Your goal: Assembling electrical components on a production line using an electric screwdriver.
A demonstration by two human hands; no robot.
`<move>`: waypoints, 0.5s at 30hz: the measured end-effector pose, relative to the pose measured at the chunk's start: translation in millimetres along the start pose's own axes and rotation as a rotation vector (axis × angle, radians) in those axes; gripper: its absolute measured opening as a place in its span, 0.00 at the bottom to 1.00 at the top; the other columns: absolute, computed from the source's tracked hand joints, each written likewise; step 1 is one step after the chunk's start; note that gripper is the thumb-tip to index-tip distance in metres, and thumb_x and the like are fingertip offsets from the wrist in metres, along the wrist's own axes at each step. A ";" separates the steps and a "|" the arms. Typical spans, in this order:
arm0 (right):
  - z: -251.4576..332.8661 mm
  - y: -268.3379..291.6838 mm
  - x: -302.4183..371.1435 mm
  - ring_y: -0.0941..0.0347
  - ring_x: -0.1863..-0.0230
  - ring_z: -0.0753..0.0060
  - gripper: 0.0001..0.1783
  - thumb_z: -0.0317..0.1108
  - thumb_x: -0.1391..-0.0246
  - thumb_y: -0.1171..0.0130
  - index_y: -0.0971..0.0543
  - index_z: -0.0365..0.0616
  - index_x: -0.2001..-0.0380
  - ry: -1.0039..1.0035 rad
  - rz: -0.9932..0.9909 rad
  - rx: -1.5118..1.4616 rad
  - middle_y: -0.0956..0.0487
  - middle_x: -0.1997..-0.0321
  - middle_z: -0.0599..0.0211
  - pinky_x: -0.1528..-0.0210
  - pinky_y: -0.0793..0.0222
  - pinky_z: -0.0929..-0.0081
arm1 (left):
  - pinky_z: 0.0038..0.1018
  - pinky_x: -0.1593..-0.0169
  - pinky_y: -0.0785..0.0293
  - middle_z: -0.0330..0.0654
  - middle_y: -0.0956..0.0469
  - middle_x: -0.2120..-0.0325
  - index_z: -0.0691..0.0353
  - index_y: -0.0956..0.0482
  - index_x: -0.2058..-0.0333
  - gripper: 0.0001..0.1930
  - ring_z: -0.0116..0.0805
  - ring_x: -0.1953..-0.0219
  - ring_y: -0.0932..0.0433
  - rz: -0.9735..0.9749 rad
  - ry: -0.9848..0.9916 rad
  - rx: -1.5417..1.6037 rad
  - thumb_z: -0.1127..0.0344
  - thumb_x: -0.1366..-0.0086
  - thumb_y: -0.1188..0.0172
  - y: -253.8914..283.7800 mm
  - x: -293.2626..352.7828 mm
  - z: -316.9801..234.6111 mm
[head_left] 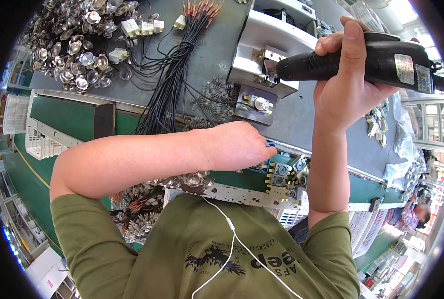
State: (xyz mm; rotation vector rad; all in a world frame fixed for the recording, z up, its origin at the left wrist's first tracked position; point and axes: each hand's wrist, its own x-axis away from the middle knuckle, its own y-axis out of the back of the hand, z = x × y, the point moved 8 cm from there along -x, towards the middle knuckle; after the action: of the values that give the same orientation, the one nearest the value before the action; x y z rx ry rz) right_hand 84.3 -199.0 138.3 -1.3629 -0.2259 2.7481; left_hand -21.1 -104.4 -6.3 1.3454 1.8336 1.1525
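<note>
My right hand [344, 84] grips a black electric screwdriver [381, 60], held level with its tip pointing left at a metal clamp [270, 62] on a white machine frame [261, 30]. Just below the tip, a small metal jig [255, 103] holds a round silver part. My left hand [239, 147] reaches across my body, its fingers bunched and turned down at the edge of a tray of small grey terminal blocks [281, 174]. Whatever the fingertips pinch is hidden.
A bundle of black wires with orange tips [174, 70] lies on the grey bench beside a heap of springs [214, 94]. Shiny metal discs [75, 47] and white blocks [142, 27] are piled far left. A white basket [37, 142] sits by the green belt [75, 119]. Another person [413, 214] works at right.
</note>
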 end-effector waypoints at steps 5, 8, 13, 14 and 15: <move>11.1 -6.6 2.0 0.23 0.79 0.69 0.20 0.17 0.40 0.37 0.35 0.36 0.49 0.040 -0.063 -0.034 0.17 0.65 0.48 0.76 0.22 0.67 | 0.41 0.57 0.20 0.45 0.20 0.71 0.64 0.25 0.63 0.15 0.49 0.63 0.16 -0.011 -0.023 0.008 0.70 0.49 0.32 1.1 2.2 2.2; 15.0 -8.8 3.2 0.22 0.78 0.70 0.21 0.17 0.40 0.37 0.36 0.37 0.49 0.047 -0.062 -0.031 0.17 0.65 0.48 0.76 0.21 0.67 | 0.41 0.56 0.20 0.45 0.19 0.71 0.64 0.24 0.63 0.15 0.48 0.63 0.17 -0.013 -0.025 -0.012 0.70 0.49 0.32 2.0 1.4 0.9; 5.1 -15.8 5.7 0.22 0.78 0.70 0.23 0.18 0.40 0.36 0.37 0.36 0.48 0.045 -0.066 0.073 0.16 0.65 0.50 0.75 0.20 0.69 | 0.41 0.58 0.18 0.48 0.16 0.73 0.67 0.19 0.64 0.13 0.49 0.65 0.14 -0.103 -0.079 -0.009 0.68 0.48 0.32 1.4 1.8 1.9; 15.5 -23.2 9.0 0.22 0.79 0.71 0.22 0.18 0.41 0.35 0.35 0.34 0.49 0.131 -0.104 0.073 0.16 0.66 0.52 0.74 0.20 0.70 | 0.42 0.58 0.18 0.48 0.16 0.72 0.66 0.19 0.65 0.13 0.49 0.64 0.14 -0.110 -0.084 -0.009 0.68 0.49 0.31 1.3 3.4 1.7; 17.7 -27.3 9.2 0.22 0.79 0.71 0.17 0.17 0.41 0.35 0.31 0.32 0.54 0.111 -0.103 0.076 0.16 0.69 0.53 0.74 0.21 0.71 | 0.42 0.57 0.18 0.48 0.16 0.72 0.66 0.19 0.65 0.14 0.49 0.64 0.14 -0.117 -0.088 -0.008 0.68 0.50 0.30 1.3 5.4 1.7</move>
State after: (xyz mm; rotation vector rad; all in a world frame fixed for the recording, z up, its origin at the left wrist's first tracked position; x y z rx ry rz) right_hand 64.5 -172.7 146.0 -1.4363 -0.1776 2.5616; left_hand -20.8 -98.7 -5.7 1.2463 1.8172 1.0235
